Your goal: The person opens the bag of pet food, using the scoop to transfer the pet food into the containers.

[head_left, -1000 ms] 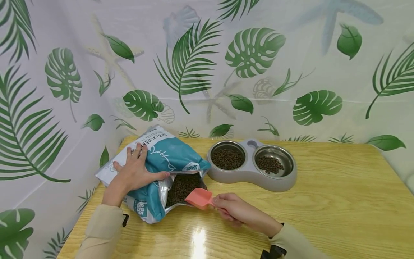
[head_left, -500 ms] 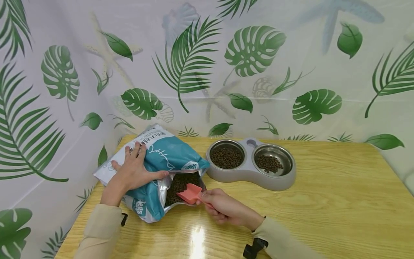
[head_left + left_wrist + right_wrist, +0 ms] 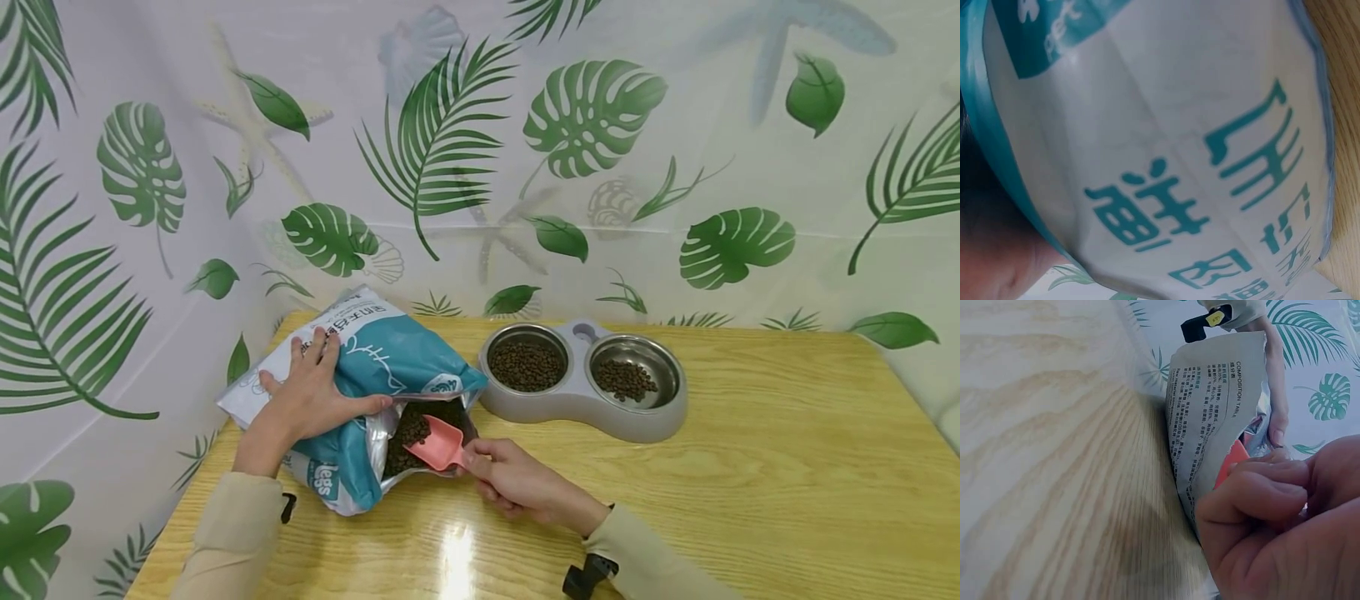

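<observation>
A teal and white bag of pet kibble (image 3: 408, 354) lies on its side at the left of the table, its mouth facing front right. Spread fingers of my left hand (image 3: 307, 396) rest on top of it, the thumb along the edge of the opening. My right hand (image 3: 525, 483) grips the handle of a pink scoop (image 3: 438, 444), whose blade is inside the mouth, with brown kibble (image 3: 412, 425) at its front edge. In the right wrist view curled fingers (image 3: 1254, 500) wrap the handle, while the bag's printed side (image 3: 1210, 406) hides most of the scoop.
Behind and right of the bag stands a grey double feeder (image 3: 577, 408) with two steel bowls. Its left bowl holds a broad layer of kibble (image 3: 525, 367); the right one has a smaller heap (image 3: 626, 380). A leaf-patterned cloth (image 3: 480, 167) hangs behind the wooden table (image 3: 787, 467).
The right hand has moved left, carrying the scoop from the bag's lip into its mouth, where the blade now meets the kibble. The left hand has stayed on the bag.
</observation>
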{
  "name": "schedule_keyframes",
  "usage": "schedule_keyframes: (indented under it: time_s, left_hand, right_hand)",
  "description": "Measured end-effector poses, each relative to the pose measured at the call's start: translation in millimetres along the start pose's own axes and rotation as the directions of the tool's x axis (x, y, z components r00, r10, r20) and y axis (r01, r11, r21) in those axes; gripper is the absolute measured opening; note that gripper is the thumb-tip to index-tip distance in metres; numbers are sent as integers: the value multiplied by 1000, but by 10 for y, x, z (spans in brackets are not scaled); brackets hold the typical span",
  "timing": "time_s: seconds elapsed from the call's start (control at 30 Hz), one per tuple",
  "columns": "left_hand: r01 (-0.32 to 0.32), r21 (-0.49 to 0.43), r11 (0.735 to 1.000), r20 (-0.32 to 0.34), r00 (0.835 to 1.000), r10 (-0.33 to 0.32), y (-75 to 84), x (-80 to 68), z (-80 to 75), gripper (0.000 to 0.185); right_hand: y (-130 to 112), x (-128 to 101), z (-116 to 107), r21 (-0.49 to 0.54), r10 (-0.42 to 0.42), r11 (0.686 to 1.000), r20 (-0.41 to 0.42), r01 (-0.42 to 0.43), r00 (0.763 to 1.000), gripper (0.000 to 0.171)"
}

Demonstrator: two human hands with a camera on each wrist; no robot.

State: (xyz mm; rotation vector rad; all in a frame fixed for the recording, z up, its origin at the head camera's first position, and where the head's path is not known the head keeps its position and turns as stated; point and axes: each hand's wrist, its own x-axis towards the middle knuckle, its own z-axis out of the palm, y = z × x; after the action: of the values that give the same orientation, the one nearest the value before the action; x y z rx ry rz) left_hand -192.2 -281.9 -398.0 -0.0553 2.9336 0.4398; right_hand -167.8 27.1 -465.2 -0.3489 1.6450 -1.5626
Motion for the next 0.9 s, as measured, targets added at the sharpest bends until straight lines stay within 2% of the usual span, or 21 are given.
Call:
schedule_keyframes:
  time_s: [0.23, 0.47, 0.77, 0.9]
  left_hand:
    - [3, -10, 1000, -3, 1000, -3, -8, 3, 0, 135]
    - [1, -7, 1000, -1, 1000, -1, -12, 11, 5, 135]
    - [2, 1, 1000, -8, 1000, -2, -18, 6, -2, 135]
    - [1, 4, 1000, -9, 1000, 0, -13, 5, -1, 134]
  right_hand:
    - [-7, -94, -113, 64, -7, 998, 50, 4, 999, 29]
    - [5, -159, -217, 86, -13, 996, 61, 7, 998, 29]
    - [-114, -243, -248, 86, -139, 988, 137, 128, 981, 41]
    - [-137, -271, -281, 59, -141, 989, 121, 135, 982, 38]
